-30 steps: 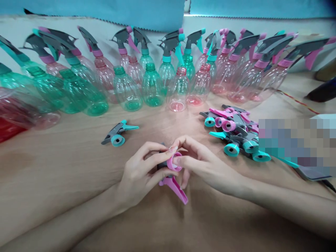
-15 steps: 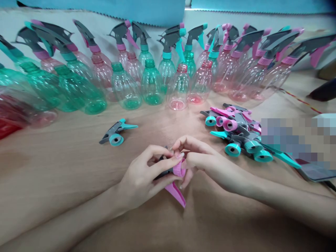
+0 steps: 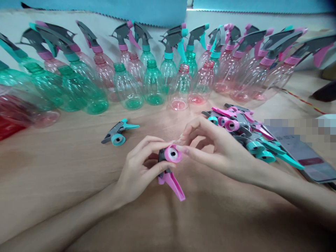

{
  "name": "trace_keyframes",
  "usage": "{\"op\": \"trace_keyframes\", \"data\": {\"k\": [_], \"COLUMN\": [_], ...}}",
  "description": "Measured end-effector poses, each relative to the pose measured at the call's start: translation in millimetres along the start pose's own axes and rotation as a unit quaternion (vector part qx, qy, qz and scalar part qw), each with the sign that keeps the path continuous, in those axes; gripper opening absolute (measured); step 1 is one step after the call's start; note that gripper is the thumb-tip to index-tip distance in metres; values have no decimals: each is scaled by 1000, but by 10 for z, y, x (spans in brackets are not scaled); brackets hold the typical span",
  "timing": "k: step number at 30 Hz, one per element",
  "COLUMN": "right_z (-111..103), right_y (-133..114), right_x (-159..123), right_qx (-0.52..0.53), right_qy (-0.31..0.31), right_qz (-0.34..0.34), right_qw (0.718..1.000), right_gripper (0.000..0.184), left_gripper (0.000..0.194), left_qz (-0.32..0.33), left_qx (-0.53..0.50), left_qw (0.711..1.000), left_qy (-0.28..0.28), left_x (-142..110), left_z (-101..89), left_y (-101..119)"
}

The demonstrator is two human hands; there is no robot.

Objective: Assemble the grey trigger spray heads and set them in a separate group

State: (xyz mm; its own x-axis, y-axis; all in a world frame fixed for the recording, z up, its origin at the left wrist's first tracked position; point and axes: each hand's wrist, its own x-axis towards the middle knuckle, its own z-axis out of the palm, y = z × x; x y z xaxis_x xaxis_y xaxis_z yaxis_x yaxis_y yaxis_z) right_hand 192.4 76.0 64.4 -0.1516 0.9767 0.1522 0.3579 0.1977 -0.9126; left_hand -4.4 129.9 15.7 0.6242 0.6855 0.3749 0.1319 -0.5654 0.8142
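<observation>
My left hand [image 3: 140,166] is closed around a grey and pink trigger spray head [image 3: 172,182]. Its pink collar [image 3: 175,160] faces me, showing a white inside with a dark hole, and the pink trigger points down to the right. On the right, my right hand [image 3: 210,143] has its thumb at the collar's rim and its index fingertip just above. A pale smear shows between those tips; I cannot make out what it is. Left of centre, a grey and teal spray head [image 3: 118,133] lies alone on the table.
Several green bottles [image 3: 154,84] and clear pink-based bottles [image 3: 181,87] stand along the back, many with spray heads fitted. A pile of loose spray heads [image 3: 244,126] lies at right beside a phone [image 3: 296,147]. Something red [image 3: 13,115] is at far left.
The spray head has turned so its collar opening faces me. My right hand has drawn up and to the right, its fingers no longer wrapped about the collar.
</observation>
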Motion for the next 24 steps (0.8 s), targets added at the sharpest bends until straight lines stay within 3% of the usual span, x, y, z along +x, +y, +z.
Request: {"op": "trace_keyframes", "data": {"k": [3,7,16,24], "right_z": [-91,-94,-47,-29], "right_y": [-44,-11,41,74], "right_x": [0,-14,-54,-30], "right_qx": [-163,-238,-277,-256], "right_qy": [-1,-22,-51,-61], "right_qz": [-107,-161,-175,-165], "right_qw": [981,958,943,951], "right_gripper": [2,13,21,12], "left_gripper": [29,30,25,21], "left_qz": [-25,-17,19,20], "left_qx": [-52,-47,-2,29], "left_qw": [998,999,1000,999], "left_qy": [8,7,-12,-27], "left_x": [11,11,-4,9], "left_z": [7,9,-5,-13], "left_y": [-28,-22,25,27]}}
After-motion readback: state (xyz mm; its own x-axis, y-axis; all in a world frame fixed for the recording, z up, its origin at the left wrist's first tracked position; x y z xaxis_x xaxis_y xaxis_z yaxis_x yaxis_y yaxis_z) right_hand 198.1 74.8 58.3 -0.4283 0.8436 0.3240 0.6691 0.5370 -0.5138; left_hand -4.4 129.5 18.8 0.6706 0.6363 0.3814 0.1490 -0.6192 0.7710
